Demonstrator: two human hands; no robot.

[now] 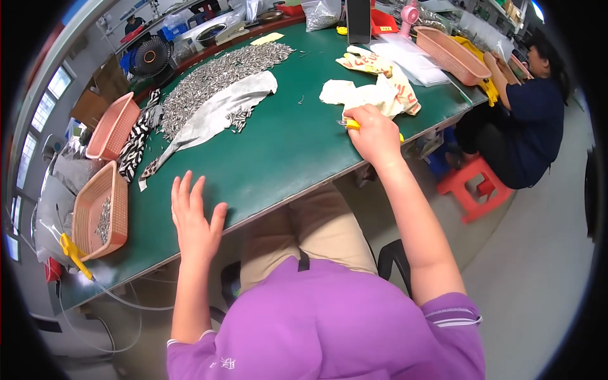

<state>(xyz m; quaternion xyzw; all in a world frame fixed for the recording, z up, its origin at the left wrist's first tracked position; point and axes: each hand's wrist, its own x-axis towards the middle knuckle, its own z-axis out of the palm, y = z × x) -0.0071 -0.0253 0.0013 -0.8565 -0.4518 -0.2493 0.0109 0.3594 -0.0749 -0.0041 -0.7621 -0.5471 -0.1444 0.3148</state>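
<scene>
right hand (375,133) grip holding yellow tool (350,124) | left hand (195,218) wide, flat on green table (278,158)

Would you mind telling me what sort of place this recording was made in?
Probably a small factory or workshop bench for sorting parts: a green worktable carries a big heap of small metal pieces, pink plastic baskets hold more, and a co-worker sits at the same table.

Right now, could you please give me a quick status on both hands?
Left hand flat and open on green table. Right hand closed on yellow tool beside cloth. Nothing between the hands.
</scene>
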